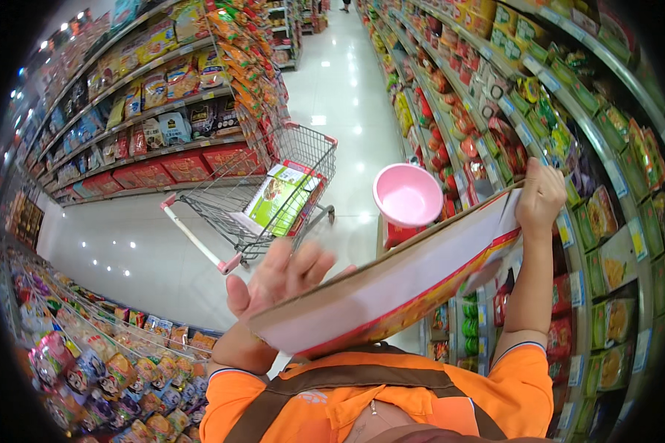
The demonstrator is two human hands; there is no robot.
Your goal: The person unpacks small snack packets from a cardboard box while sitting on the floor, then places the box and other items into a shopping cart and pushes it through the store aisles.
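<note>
A large flattened cardboard box [388, 282], white with a red and yellow printed edge, lies slantwise in front of my chest. My right hand [540, 194] grips its upper right end, fingers curled over the edge. At the lower left end is my left hand [288, 277], blurred, with its fingers spread behind the cardboard's edge; the palm is partly hidden. Beyond the cardboard, a pink plastic basin [408, 195] rests on top of a red box [402, 233] on the floor side of the right shelves.
A wire shopping cart [255, 188] holding flat green and white printed cartons [282, 196] stands ahead to the left. Shelves of packaged food [604, 221] curve along the right. Hanging snack bags [244, 72] cover a shelf end. Bagged sweets [127, 376] fill a display at lower left.
</note>
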